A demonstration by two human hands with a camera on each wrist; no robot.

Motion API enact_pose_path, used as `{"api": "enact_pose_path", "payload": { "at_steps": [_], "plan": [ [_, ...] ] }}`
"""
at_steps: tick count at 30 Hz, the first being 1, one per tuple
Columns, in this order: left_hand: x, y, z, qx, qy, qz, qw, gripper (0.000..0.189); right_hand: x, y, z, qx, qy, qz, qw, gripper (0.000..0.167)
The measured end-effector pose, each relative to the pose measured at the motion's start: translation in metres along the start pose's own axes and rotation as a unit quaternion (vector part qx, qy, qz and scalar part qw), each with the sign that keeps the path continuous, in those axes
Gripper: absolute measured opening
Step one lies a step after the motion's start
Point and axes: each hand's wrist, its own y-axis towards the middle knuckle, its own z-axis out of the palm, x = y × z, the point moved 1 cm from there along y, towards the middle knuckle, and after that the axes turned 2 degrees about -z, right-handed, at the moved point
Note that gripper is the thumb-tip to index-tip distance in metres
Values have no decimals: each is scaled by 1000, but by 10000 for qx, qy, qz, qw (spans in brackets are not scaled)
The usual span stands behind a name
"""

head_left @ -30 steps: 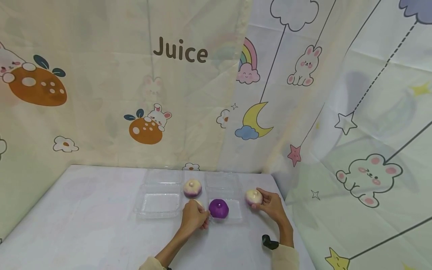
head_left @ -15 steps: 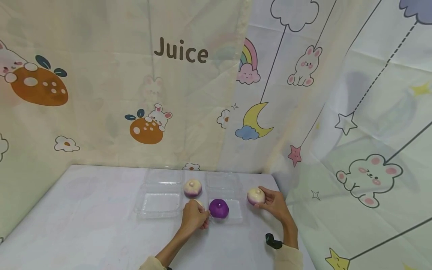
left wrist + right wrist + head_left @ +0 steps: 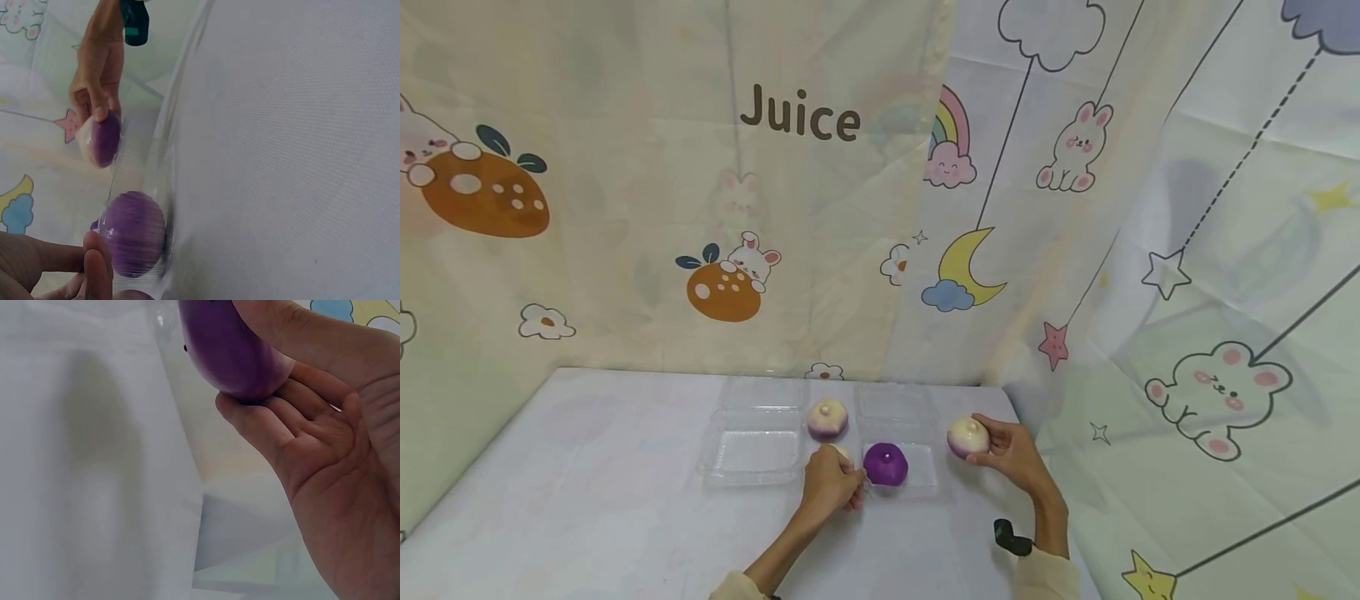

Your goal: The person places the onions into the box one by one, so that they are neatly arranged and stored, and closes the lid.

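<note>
My right hand (image 3: 1017, 457) holds a cream-and-purple onion (image 3: 967, 437) between thumb and fingers, above the table's right side. The right wrist view shows its purple underside (image 3: 231, 356). My left hand (image 3: 832, 482) pinches the near left edge of an open clear plastic clamshell box (image 3: 922, 471); thumb and finger meet at the edge in the left wrist view. A deep purple onion (image 3: 886, 464) sits inside this box. Another cream-and-purple onion (image 3: 827, 419) stands left of the box. A further pale onion (image 3: 841, 451) is mostly hidden behind my left hand.
A second open clear clamshell box (image 3: 756, 454) lies on the white table (image 3: 625, 500) to the left. Printed cloth hangs behind the table and along its right side. A dark wrist device (image 3: 1012, 537) sits on the right forearm.
My right hand has shifted slightly to the right with the onion in its grip. The left hand and the boxes stay in place.
</note>
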Motion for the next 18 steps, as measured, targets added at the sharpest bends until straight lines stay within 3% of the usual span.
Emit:
{"api": "enact_pose_path", "payload": {
  "at_steps": [18],
  "plan": [
    [2,1,0,-1,-12,-66,10000,29,9,4,5,179,152,60,9997,72]
  ]
}}
